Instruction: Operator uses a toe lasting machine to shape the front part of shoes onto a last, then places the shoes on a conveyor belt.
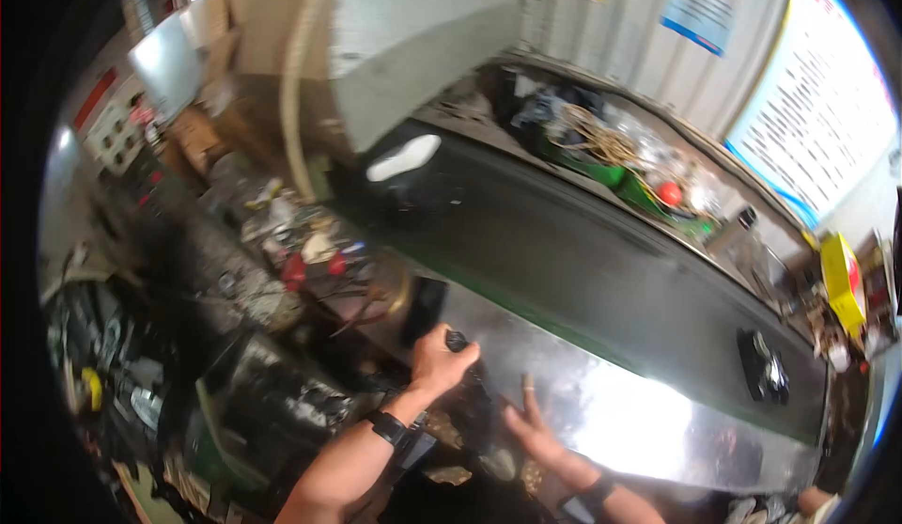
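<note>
My left hand [438, 362] is closed around a dark thing with a round black end [456, 341] that shows beside the thumb. Its kind cannot be made out. Just beyond that hand lies a flat black piece [427, 306] at the edge of the shiny metal ledge [554, 364]; whether it joins the held thing is unclear. To the right, my right hand [537, 433] is over the near side of the ledge, slightly blurred, fingers spread and nothing in them. Past the ledge runs a dark conveyor belt [564, 270].
On the belt lie a white, sole-shaped piece [404, 158] and a black bundle with shiny bits [763, 366]. Mixed scrap [601, 143] fills a trough along the wall. A scrap pile [315, 251] and a dark container [272, 402] stand left. A yellow box [842, 281] is far right.
</note>
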The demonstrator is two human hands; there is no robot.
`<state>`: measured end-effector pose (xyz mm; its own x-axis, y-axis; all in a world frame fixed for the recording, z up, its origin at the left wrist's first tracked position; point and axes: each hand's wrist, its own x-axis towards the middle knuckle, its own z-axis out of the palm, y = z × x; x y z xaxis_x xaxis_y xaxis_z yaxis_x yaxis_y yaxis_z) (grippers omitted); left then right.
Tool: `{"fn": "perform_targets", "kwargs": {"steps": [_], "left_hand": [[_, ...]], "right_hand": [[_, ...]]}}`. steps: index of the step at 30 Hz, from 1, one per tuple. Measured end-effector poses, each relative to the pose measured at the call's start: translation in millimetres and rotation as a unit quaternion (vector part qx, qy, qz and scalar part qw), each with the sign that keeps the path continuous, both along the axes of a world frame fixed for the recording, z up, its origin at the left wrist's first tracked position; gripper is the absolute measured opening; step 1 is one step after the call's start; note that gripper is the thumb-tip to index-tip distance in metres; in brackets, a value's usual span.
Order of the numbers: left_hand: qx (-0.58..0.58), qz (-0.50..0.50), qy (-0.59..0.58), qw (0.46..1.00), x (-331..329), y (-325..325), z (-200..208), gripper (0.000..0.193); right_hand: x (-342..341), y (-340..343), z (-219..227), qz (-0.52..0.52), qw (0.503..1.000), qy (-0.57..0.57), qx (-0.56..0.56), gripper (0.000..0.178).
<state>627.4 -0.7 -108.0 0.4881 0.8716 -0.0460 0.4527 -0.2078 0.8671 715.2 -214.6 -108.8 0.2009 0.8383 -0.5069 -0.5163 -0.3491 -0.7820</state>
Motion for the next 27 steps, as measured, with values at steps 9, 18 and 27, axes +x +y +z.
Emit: {"fn": "perform_targets", "kwargs": {"steps": [9,18,27], "left_hand": [[0.110,0.254,-0.084,0.957,-233.5,24.8,79.0,0.035],[-0.045,0.395,-0.378,0.836,-531.8,-9.3,158.1,0.043],[-0.170,0.437,-0.528,0.708,-614.2,-58.3,114.9,0.027]], "right_hand": [[-160.0,101.4,78.1,0.100,0.983,-0.028,0.154,0.060],[-413.3,172.1,109.0,0.238,0.959,0.009,0.150,0.051],[-545.6,218.0,124.1,0.219,0.957,0.126,0.141,0.051]]}}
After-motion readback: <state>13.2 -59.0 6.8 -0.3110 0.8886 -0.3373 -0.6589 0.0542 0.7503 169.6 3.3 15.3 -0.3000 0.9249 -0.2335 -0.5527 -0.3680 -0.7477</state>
